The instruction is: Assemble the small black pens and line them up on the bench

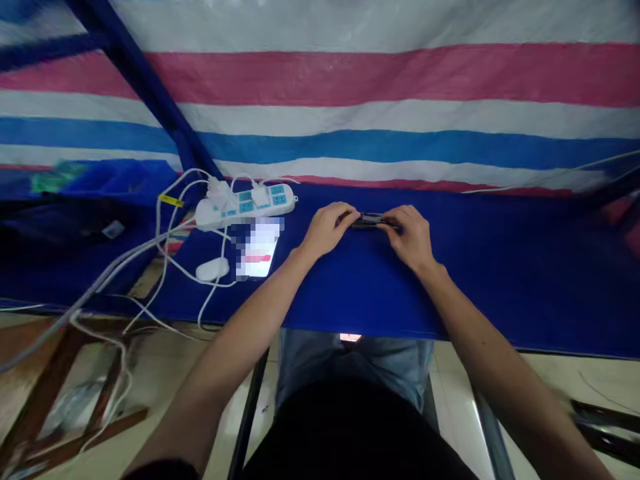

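A slim dark object [370,219] with a greyish middle lies lengthwise between my hands, at or just above the blue tabletop [360,287]. My left hand [326,230] pinches its left end between thumb and fingers. On the other end, the fingers of my right hand [412,237] are closed in the same way. Its exact kind is too small to make out, and both ends are partly covered by my fingers.
Left of my hands lie a lit phone [259,248], a white power strip [270,201] with plugs in it, and a white mouse-shaped device [213,269]. White cables [165,233] trail off the left side. A striped tarp [375,80] hangs behind the table.
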The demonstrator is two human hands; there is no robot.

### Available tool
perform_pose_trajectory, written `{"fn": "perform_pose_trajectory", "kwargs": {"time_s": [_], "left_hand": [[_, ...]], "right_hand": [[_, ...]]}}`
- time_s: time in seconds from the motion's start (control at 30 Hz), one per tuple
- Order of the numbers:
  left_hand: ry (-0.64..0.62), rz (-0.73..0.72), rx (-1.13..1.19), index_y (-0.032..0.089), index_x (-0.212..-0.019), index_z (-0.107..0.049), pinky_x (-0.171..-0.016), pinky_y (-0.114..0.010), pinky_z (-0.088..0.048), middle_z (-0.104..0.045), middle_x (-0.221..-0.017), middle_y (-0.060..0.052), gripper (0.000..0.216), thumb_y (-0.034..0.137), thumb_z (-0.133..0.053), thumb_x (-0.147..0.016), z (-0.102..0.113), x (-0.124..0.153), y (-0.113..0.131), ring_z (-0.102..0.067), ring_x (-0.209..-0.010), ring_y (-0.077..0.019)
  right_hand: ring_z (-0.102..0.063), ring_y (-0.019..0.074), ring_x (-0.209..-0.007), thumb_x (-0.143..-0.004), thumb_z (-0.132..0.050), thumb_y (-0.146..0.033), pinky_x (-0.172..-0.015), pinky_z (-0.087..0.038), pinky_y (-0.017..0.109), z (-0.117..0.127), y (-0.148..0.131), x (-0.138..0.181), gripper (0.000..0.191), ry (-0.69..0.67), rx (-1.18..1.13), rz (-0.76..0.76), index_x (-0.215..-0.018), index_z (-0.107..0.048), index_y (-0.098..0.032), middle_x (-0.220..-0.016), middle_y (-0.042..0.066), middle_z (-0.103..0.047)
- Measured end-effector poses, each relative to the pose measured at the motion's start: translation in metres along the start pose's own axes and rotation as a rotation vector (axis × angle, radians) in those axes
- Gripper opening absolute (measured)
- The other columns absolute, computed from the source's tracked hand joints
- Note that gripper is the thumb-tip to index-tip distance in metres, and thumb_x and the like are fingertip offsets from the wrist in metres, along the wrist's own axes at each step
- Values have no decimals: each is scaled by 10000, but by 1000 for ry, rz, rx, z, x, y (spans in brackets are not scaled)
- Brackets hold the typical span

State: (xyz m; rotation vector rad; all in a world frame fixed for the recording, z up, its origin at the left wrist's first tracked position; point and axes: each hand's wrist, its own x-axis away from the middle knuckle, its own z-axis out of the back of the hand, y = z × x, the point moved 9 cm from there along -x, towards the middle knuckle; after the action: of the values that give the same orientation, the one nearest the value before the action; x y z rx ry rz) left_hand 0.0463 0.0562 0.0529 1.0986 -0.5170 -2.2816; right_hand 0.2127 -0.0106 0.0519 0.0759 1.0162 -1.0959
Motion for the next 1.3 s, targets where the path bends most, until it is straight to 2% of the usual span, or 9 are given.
{"fn": "perform_pose_trajectory", "kwargs": {"time_s": [0.13, 0.37, 0.57, 0.73, 0.9, 1.3], "left_hand": [[-27, 22, -22, 191, -845, -706, -788, -315, -468, -732, -836, -27, 273, 307, -565, -1048, -2, 1, -2, -657, -813, -171], [38, -6, 38, 201, -926, -743, -772, -311, -502, -740, -894, -34, 78, 242, -693, -971, 4, 1, -2, -661, -805, -162], [62, -28, 53, 194, -953, -747, -754, -305, -517, -741, -927, -46, 58, 250, -739, -939, 5, 1, -3, -651, -786, -157], [23, 11, 8, 208, -1012, -752, -777, -310, -505, -734, -903, -32, 121, 308, -695, -977, 3, 1, -3, -647, -785, -156], [-10, 24, -4, 196, -913, -746, -802, -325, -490, -748, -873, -34, 210, 295, -602, -1030, 1, 0, -3, -665, -834, -177], [17, -10, 11, 209, -945, -754, -776, -329, -513, -732, -878, -38, 83, 251, -690, -975, 1, 0, -3, -661, -803, -173]], "right_hand": [[-610, 254, -844, -947, -678, -269, -771, -508, 413, 0, 3, 0, 41, -11, 1, -24, -928, -688, -234, -920, 70, -713], [-610, 258, -852, -976, -658, -322, -763, -500, 410, -4, 8, 2, 122, -46, -21, -39, -965, -738, -231, -921, 79, -734], [-616, 261, -862, -998, -626, -345, -788, -501, 428, -7, 11, 3, 179, -75, -9, -54, -988, -768, -237, -946, 82, -758], [-605, 260, -849, -991, -635, -366, -780, -500, 430, -5, 11, 2, 186, -70, -10, -79, -989, -775, -244, -936, 80, -754], [-606, 262, -858, -989, -631, -362, -800, -506, 442, -5, 8, 1, 181, -71, -19, -74, -979, -771, -247, -936, 79, -749], [-602, 264, -858, -976, -646, -343, -777, -498, 427, -5, 9, 1, 146, -76, -2, -72, -959, -742, -234, -922, 83, -736]]}}
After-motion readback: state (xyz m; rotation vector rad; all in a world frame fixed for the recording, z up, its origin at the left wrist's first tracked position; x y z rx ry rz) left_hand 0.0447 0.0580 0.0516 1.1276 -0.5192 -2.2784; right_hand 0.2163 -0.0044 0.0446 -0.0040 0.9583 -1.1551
